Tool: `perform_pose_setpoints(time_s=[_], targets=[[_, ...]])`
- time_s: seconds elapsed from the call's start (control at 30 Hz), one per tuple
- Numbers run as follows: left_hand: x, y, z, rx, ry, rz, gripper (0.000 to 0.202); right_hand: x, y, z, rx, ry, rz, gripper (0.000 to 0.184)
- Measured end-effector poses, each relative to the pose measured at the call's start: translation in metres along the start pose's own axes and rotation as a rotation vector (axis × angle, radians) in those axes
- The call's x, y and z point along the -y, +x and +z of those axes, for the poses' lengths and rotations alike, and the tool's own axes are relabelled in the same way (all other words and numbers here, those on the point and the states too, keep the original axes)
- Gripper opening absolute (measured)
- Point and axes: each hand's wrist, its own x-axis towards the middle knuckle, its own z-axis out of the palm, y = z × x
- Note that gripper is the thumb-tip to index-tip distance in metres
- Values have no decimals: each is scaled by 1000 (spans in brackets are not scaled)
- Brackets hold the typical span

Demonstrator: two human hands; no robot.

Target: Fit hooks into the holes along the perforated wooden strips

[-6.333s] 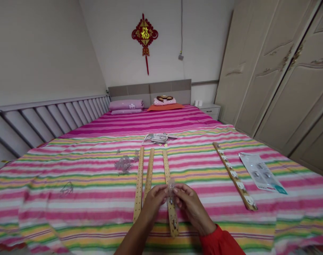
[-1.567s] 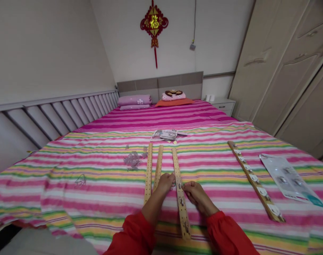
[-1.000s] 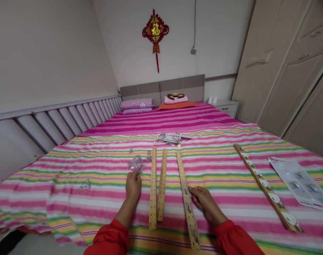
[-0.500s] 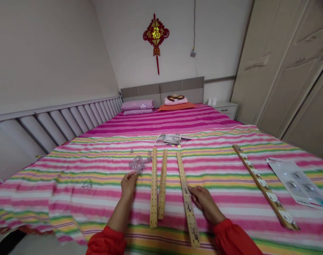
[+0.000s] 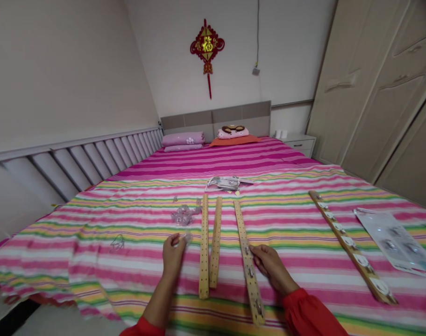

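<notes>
My left hand (image 5: 173, 254) is closed in a pinch on a small clear plastic piece (image 5: 188, 238), just short of a loose pile of clear plastic pieces (image 5: 182, 215). My right hand (image 5: 269, 263) is closed at the right edge of a perforated wooden strip (image 5: 254, 291). Its fingertips pinch a small metal piece (image 5: 247, 250) on that strip. Further down the same strip sit two more metal pieces. Between my hands lie two other perforated wooden strips, a longer one (image 5: 203, 247) and a shorter one (image 5: 216, 247).
To the right lies a wooden strip with several white and metal fittings (image 5: 349, 242), beside a blister pack (image 5: 391, 238). A clear packet (image 5: 223, 183) lies beyond the strips. Thin wire-like loops (image 5: 117, 242) rest at left on the striped bedsheet (image 5: 90, 275).
My left hand has drawn back from the pile towards me, bringing a clear plastic piece with it. The right hand stays at the strip. The view has shifted slightly.
</notes>
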Motion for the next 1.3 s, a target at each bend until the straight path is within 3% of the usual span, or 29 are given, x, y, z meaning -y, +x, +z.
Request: perform_pose_setpoints(time_s=[0.13,0.3,0.57,0.7,0.77,0.9,1.0,1.17,1.3], targets=[[12,-11,2,0,269,186,68,0,0,0,0,16,4,42],[11,-14,2,30,456,331,52,0,0,2,-1,27,-16,42],[14,-13,-7,93,196,317,40,0,-2,-1,-7,17,-21,42],[15,-16,-9,141,134,297,34,8,-2,4,-137,-48,-190,36],[16,-18,-8,152,114,300,35,20,-2,15,-115,-140,-313,28],[21,-22,-6,161,70,303,43,52,-3,56,214,-402,-443,10],[28,-23,-7,173,59,304,50,66,1,94,349,-744,-479,8],[34,-23,-11,211,60,356,55,57,16,145,355,-902,-431,12],[36,-24,-12,249,60,368,52,38,24,169,314,-1035,-346,13]])
